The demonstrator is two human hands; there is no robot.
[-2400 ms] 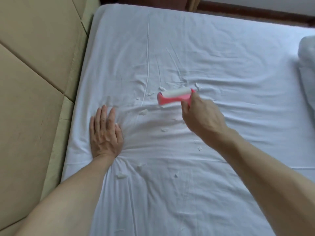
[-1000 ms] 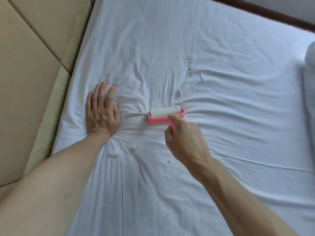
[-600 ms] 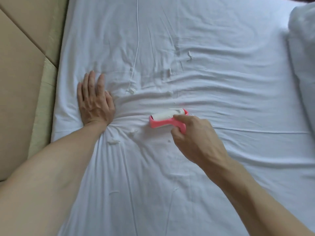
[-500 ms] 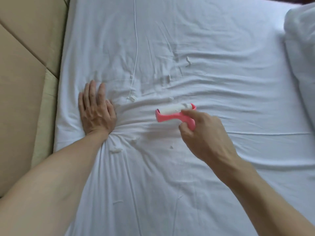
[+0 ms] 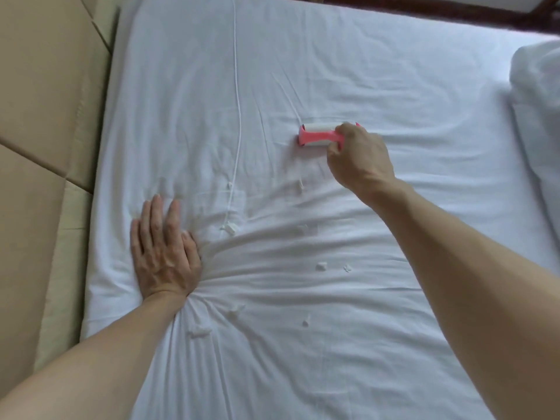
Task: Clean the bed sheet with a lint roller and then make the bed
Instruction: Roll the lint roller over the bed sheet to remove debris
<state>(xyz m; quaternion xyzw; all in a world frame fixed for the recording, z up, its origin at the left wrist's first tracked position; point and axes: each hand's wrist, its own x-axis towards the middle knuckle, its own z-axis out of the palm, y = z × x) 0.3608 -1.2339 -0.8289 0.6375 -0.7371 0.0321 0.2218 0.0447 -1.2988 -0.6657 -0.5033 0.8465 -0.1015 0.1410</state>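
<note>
Left of the bed (image 5: 378, 65) — tan padded panels (image 5: 39, 95), split by stitched seams running diagonally. A paler greenish-beige padded strip (image 5: 65, 268) sits between the panels and the bed's left edge, touching it. Past the far edge, top right — a dark brown wooden band (image 5: 485, 21), with a pale surface (image 5: 454, 0) behind it.

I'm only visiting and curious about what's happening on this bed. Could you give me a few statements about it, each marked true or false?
1. The right hand grips the roller. True.
2. The left hand is lifted off the sheet. False: it lies flat on the sheet, which bunches into creases around it.
3. White scraps lie on the sheet, nearer the person than the roller. True.
4. The roller's frame is blue. False: it is pink.
5. The pillow lies at the bed's left edge. False: it is at the right edge.
</note>
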